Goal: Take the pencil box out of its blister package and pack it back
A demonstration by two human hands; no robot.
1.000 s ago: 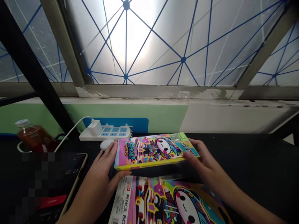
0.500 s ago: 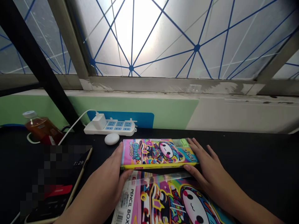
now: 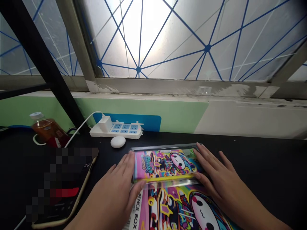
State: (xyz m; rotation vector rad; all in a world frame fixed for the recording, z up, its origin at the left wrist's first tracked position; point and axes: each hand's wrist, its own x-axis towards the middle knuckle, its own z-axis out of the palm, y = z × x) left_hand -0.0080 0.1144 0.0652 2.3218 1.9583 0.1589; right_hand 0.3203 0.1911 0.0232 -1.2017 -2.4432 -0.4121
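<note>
A colourful pencil box (image 3: 163, 164) with a cartoon character and a yellow front edge lies between my hands. Its left end is gripped by my left hand (image 3: 117, 188), thumb at the near corner and fingers along the side. My right hand (image 3: 217, 177) holds the opposite end the same way, with its little finger apart. Clear plastic packaging (image 3: 165, 147) shows around the box's far edge and along its near edge. Closer to me is the larger printed packaging (image 3: 172, 207) marked "PENCIL BOX", partly covered by both forearms and cut off by the frame.
On the black table (image 3: 271, 166), a phone (image 3: 69, 198) lies at the left, its screen partly blurred. Behind it are a tilted drink bottle (image 3: 51, 129), a white power strip (image 3: 120, 129) with a plugged-in charger, and a white oval case (image 3: 118, 142). A window spans the back.
Both hands have brought the pencil box slightly lower and nearer, down into the clear plastic, whose far rim now shows behind it. The view has shifted a little left.
</note>
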